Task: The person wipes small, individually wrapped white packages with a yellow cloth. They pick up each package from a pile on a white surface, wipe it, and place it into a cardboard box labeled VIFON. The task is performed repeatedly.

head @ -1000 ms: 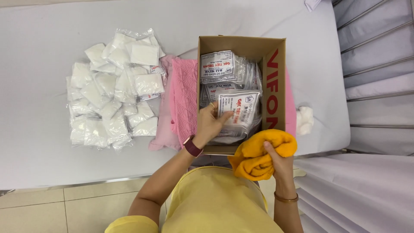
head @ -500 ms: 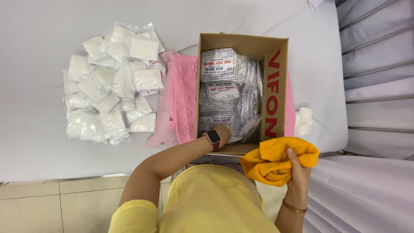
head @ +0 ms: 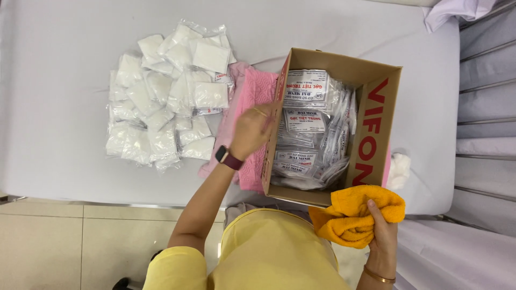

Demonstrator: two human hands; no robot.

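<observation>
Far left of left hand: heap of clear gauze packets (head: 166,96), loose on white sheet (head: 54,80). Just left of and under left wrist: pink cloth (head: 248,102), folded, partly beneath the box.

Left hand (head: 251,130): raised at left wall of cardboard box (head: 376,129), fingers curled; grip cannot be made out, nothing seen held.

Right of left hand: labelled packets (head: 309,126) stacked inside the box, standing and leaning.

Right hand (head: 381,236): clenched on bunched orange cloth (head: 352,215), at near right corner of box, touching its edge.

Risks, judged: box overhanging near edge of sheet, likely to tip towards body if left wall gets pressed; slippery heap apt to slide if sheet gets tugged.
</observation>
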